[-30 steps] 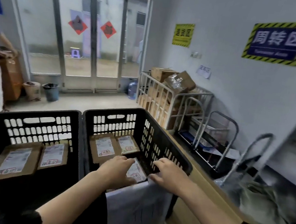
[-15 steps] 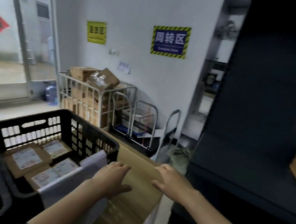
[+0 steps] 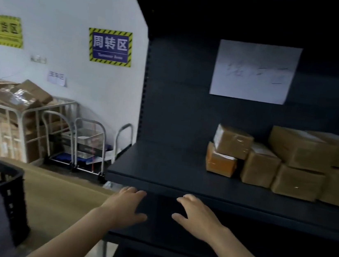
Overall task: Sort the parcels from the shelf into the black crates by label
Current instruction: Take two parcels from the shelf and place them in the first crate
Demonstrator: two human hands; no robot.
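A dark shelf (image 3: 169, 171) fills the frame's right, parcels (image 3: 260, 168) stacked at centre right; left hand (image 3: 126, 206) and right hand (image 3: 198, 216), empty and loosely spread at lower centre, likely must reach up-right for one, crate (image 3: 12, 198) lower left.

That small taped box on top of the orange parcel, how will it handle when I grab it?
The small taped box is likely stiff; its edges look square. Its glossy tape may feel slippery. Perched askew on the orange parcel, it might tip if pushed.
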